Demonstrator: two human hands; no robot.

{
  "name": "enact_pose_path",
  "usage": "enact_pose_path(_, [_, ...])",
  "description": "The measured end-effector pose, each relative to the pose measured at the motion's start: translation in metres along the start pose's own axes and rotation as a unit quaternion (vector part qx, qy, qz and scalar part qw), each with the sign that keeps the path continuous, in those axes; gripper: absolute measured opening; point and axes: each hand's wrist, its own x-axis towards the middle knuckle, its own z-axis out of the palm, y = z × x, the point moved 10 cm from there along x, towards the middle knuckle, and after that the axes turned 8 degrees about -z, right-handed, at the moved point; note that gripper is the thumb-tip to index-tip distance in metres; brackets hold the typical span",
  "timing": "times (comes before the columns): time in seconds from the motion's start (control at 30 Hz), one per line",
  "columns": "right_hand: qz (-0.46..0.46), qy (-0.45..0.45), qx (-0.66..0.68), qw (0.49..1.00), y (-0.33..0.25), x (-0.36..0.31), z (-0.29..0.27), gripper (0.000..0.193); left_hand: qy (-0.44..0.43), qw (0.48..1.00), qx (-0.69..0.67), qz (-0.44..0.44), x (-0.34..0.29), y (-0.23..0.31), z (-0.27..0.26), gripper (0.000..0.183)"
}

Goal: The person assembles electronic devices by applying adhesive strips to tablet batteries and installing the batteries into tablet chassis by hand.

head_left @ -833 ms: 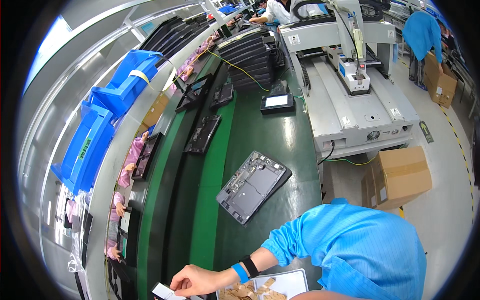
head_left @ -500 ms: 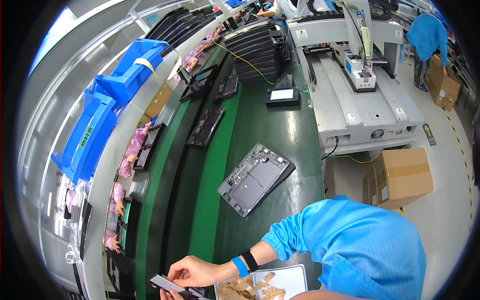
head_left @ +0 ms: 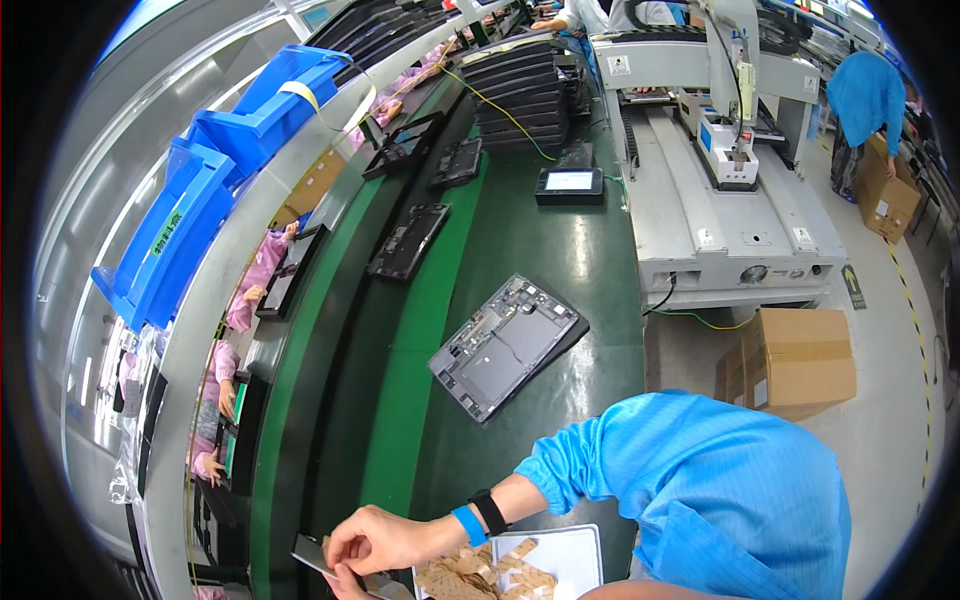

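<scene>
Head view: I see one flat dark part (head_left: pixel 312 552) at the bottom edge, long axis running left to right, pinched by my right hand (head_left: pixel 385 540). My left hand (head_left: pixel 345 583) touches it below; its grip I can't tell. One white tray (head_left: pixel 570 555) lies just right.

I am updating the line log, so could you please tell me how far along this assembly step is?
Done: backing strips lie peeled on the white tray. In hand: the right hand pinches a thin dark flat part, the left hand just beneath at the picture's edge. Left: the open tablet chassis lies untouched on the green belt.
</scene>
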Motion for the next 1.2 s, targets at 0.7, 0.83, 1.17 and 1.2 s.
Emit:
enact_pose_path(0.7, [-0.172,0.005,-0.096,0.980,-0.005,-0.019,0.022,0.011,0.135,0.989,-0.045,0.044,0.009,-0.014,-0.041,0.055])
enact_pose_path(0.83, [-0.178,0.031,-0.192,0.965,-0.006,-0.004,-0.005,0.009,0.092,0.970,-0.225,-0.009,0.015,-0.012,-0.050,0.058])
enact_pose_path(1.17, [-0.224,-0.023,-0.219,0.949,-0.029,-0.046,0.052,0.025,0.230,0.962,-0.149,0.013,0.015,-0.009,-0.085,0.070])
enact_pose_path(1.2, [-0.200,-0.056,-0.208,0.956,-0.025,-0.042,0.050,0.024,0.249,0.957,-0.145,0.037,0.012,-0.004,-0.088,0.070])
